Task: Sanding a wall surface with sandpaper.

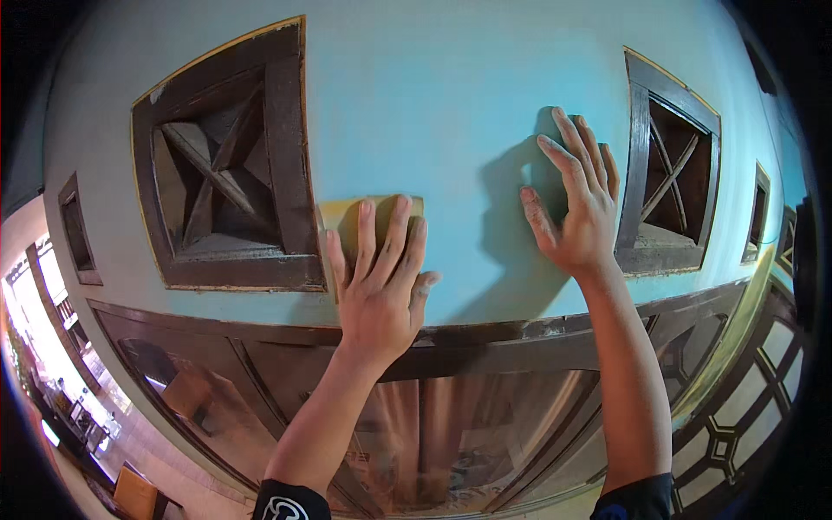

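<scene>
My left hand (381, 292) lies with its fingers spread over a yellow sheet, likely sandpaper (339, 213), pressing it flat to the pale blue wall (422, 97). Most of the sheet is hidden under the fingers; its top edge and left corner show. Higher up and to the right, my right hand (585, 218) holds nothing, its fingers apart and pale dust on the thumb and fingertips. It is at the wall and casts a broad shadow to its left; whether the fingertips touch the surface I cannot tell.
Dark wooden vent frames with crossed slats flank the hands, one at left (286, 156) and one at right (640, 140). Below runs a dark wood rail (494, 351) above reflective glass panes (448, 429). Bottom left, an orange-brown chair (135, 491) stands on the floor.
</scene>
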